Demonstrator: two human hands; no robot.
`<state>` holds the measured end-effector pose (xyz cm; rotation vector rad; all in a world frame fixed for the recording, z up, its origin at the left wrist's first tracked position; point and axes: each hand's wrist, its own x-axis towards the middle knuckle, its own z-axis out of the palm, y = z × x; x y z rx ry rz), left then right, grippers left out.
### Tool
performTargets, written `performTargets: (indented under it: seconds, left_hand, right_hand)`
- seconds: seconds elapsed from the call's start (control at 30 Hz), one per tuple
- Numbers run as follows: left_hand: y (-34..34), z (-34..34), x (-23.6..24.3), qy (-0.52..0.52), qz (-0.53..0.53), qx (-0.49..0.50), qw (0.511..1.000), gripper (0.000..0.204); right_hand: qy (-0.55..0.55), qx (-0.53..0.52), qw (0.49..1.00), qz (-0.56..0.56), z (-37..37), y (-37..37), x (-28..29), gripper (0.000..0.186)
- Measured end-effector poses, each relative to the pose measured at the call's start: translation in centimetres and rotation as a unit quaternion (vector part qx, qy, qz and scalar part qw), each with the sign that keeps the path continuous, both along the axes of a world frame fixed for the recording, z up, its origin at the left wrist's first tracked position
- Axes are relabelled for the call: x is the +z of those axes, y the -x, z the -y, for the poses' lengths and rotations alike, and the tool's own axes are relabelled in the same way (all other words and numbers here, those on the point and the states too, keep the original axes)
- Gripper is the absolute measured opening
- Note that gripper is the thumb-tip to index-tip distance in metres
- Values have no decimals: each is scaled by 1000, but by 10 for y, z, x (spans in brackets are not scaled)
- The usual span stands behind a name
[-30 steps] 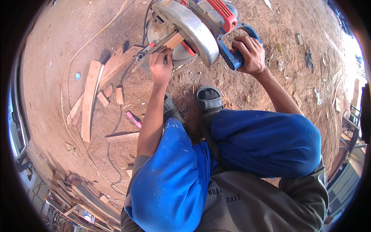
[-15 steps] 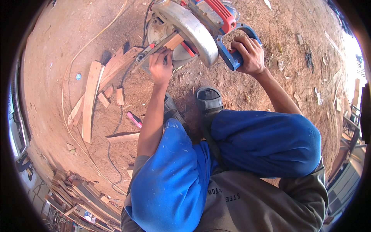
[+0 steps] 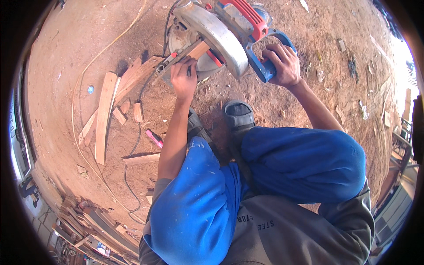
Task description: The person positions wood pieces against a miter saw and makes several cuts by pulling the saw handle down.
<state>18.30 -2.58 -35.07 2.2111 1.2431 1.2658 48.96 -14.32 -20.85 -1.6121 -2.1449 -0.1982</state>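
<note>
A miter saw with a silver blade guard, a red motor housing and a blue loop handle stands on the ground in front of me. My right hand is closed around that handle. At the saw's fence, my left hand pinches a short wooden piece, whose far end runs in beside the guard. The blade is hidden by the guard, so I cannot tell whether it touches the wood.
Wooden strips and small offcuts lie left of the saw, near a pink tool. A yellowish cord and a dark cable cross the dirt. Stacked boards sit at lower left. My sandalled feet are close below the saw.
My right hand and the saw's head have shifted very slightly left. My left hand stays on the wooden piece at the fence.
</note>
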Motion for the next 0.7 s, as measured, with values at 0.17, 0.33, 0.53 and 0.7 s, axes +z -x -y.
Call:
performTargets:
  seconds: [0.17,0.33,0.53,0.7]
  left_hand:
    - [-2,2,2,16,-7,3,1000,15]
    - [-1,0,0,9,6,7,1000,13]
    - [0,2,2,13,2,11,1000,13]
    - [0,0,4,9,-1,6,1000,13]
  right_hand:
    - [-1,-2,1000,-6,1,-1,-1,44]
    - [3,-5,1000,-6,1,0,-2,45]
    - [12,-3,1000,-4,1,-1,-4,45]
    - [4,1,1000,-3,0,-1,-5,44]
